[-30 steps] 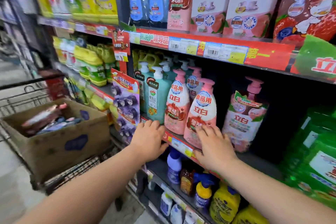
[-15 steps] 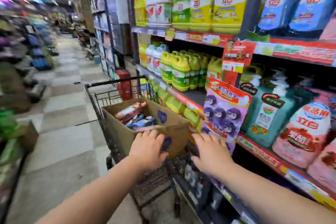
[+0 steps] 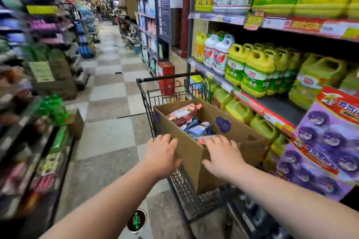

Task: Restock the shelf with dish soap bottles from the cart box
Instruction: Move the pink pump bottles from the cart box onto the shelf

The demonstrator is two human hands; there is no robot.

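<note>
Your left hand [image 3: 161,153] and right hand [image 3: 223,155], both loosely spread and holding nothing, sit at the near rim of the box [image 3: 240,134]; purple packs [image 3: 326,141] hang just right.

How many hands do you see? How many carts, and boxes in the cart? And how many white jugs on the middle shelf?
hands: 2 (left hand, right hand)
cart: 1
box in the cart: 1
white jugs in view on the middle shelf: 2
total: 6
</note>
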